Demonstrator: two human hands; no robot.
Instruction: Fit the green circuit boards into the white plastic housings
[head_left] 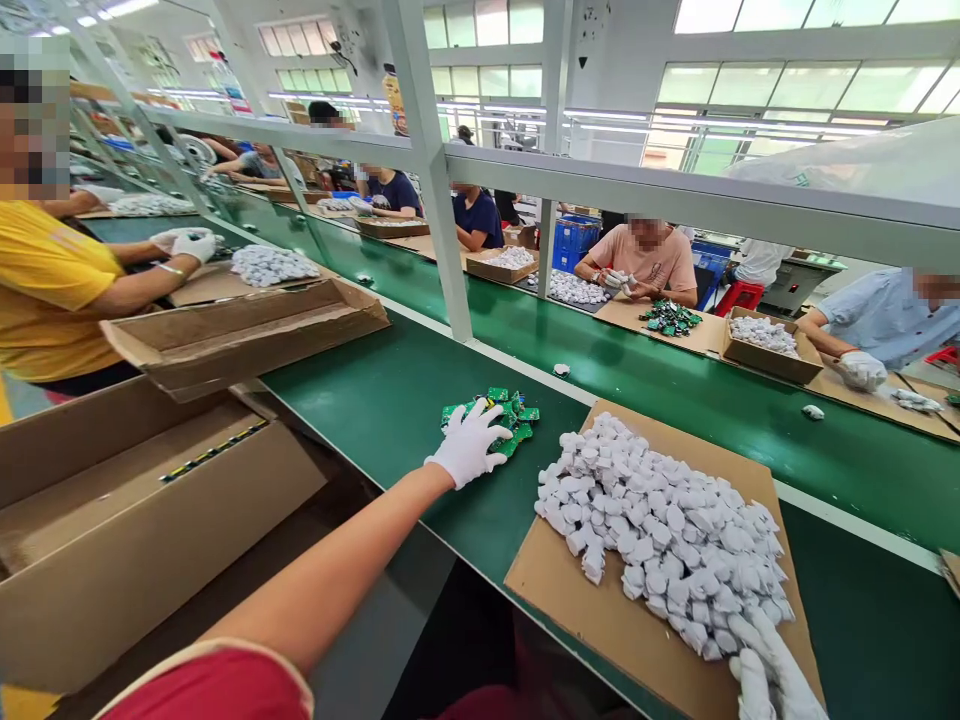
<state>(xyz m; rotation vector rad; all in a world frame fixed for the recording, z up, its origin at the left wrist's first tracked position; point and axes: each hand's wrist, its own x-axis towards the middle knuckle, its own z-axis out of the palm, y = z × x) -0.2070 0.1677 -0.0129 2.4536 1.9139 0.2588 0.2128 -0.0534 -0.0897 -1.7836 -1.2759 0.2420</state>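
My left hand (469,447), in a white glove, reaches onto a small heap of green circuit boards (516,412) on the green bench. Its fingers are spread over the near side of the heap. At the bottom right, my right hand (772,672), also gloved in white, is partly cut off by the frame edge. It touches the near right end of a large pile of small white pieces (667,520). That pile lies on a flat cardboard sheet (574,620). Whether the right fingers hold a piece is hidden.
Open cardboard boxes (150,520) stand at the left. A green conveyor (697,430) runs behind the bench with a few white pieces on it. A white metal frame post (439,200) rises at the bench's back edge. Other people sit across the conveyor and at the left.
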